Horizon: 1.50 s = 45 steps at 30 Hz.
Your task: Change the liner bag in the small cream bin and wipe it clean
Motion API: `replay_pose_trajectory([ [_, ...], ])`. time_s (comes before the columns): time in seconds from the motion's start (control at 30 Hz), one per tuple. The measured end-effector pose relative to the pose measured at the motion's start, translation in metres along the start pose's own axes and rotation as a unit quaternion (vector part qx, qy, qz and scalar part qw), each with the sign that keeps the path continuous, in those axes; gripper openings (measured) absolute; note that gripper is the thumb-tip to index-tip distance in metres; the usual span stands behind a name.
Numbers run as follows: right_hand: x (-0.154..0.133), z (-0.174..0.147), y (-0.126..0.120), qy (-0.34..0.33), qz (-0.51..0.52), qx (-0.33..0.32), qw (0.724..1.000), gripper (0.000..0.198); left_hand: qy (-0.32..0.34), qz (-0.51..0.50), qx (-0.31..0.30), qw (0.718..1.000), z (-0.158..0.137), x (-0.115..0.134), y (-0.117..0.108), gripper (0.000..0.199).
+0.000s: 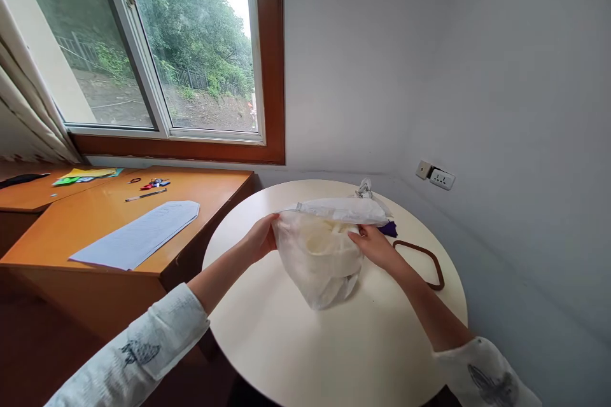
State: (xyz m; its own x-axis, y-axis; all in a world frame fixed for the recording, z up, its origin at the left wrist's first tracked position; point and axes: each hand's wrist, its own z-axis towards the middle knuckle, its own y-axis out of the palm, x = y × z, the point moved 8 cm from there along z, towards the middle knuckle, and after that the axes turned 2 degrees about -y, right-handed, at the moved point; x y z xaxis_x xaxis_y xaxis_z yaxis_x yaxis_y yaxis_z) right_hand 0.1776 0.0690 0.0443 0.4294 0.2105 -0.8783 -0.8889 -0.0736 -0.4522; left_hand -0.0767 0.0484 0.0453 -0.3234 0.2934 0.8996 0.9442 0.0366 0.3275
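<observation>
A translucent white plastic bag (312, 280) is held up over the round table, with something pale cream and soft-looking (329, 238) showing inside its mouth. My left hand (261, 236) pinches the bag's left upper edge. At the right side of the opening, my right hand (375, 245) has its fingers closed on the bag's rim, close to the cream contents. What the cream thing is, I cannot make out. Just behind lies another white plastic bag (346, 208), and a dark purple piece of cloth (389, 229) shows beside my right hand.
A brown rounded frame-like loop (432, 261) lies on the white round table (334, 356), right of my right forearm. On the wooden desk (214, 184) at left are paper sheets (138, 235), a pen (146, 195) and small coloured items (155, 184). Wall sockets (442, 179) sit behind.
</observation>
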Motion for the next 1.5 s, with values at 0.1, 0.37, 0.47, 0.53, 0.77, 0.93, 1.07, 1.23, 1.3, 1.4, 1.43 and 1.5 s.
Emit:
replay_pose_trajectory([
  [0.1,-0.003,-0.016,-0.005,0.006,-0.041,-0.029,0.999,0.042,-0.025,-0.006,0.008,1.0,-0.011,-0.006,-0.007,0.019],
  [0.37,-0.015,-0.03,0.0,0.029,-0.079,-0.059,0.995,0.058,-0.036,0.001,0.116,0.993,-0.006,-0.033,-0.057,0.007],
  [0.47,-0.012,-0.029,0.004,0.045,-0.037,-0.077,0.995,0.055,-0.034,0.035,0.13,0.99,-0.005,-0.04,-0.073,0.011],
  [0.53,-0.013,-0.027,0.003,0.032,-0.033,-0.068,0.997,0.052,-0.014,0.066,0.137,0.988,-0.008,-0.033,-0.08,0.012],
  [0.77,-0.026,-0.015,-0.004,-0.042,-0.106,0.009,0.993,0.052,0.243,0.152,0.187,0.94,-0.047,0.045,-0.052,0.024],
  [0.93,-0.031,-0.009,0.0,-0.079,-0.08,0.017,0.993,0.055,0.337,0.285,-0.029,0.897,-0.062,0.047,0.041,0.011],
  [1.07,-0.035,0.002,-0.002,-0.116,-0.053,0.032,0.991,0.054,0.342,0.332,-0.07,0.876,-0.045,0.031,0.062,0.03],
  [1.23,-0.033,0.025,0.004,-0.109,0.086,0.007,0.99,0.047,0.306,0.315,-0.094,0.894,-0.01,0.018,0.056,0.056],
  [1.3,-0.029,0.032,0.011,-0.069,0.145,-0.021,0.987,0.044,0.279,0.306,-0.11,0.904,0.0,0.009,0.054,0.064],
  [1.4,-0.022,0.036,0.027,-0.007,0.227,-0.07,0.971,0.044,0.266,0.278,-0.115,0.916,0.007,-0.003,0.05,0.08],
  [1.43,-0.019,0.035,0.033,0.013,0.261,-0.085,0.961,0.047,0.268,0.26,-0.113,0.921,0.007,-0.006,0.049,0.086],
  [1.5,-0.013,0.032,0.044,0.048,0.327,-0.109,0.938,0.056,0.274,0.213,-0.112,0.931,0.005,-0.013,0.046,0.098],
])
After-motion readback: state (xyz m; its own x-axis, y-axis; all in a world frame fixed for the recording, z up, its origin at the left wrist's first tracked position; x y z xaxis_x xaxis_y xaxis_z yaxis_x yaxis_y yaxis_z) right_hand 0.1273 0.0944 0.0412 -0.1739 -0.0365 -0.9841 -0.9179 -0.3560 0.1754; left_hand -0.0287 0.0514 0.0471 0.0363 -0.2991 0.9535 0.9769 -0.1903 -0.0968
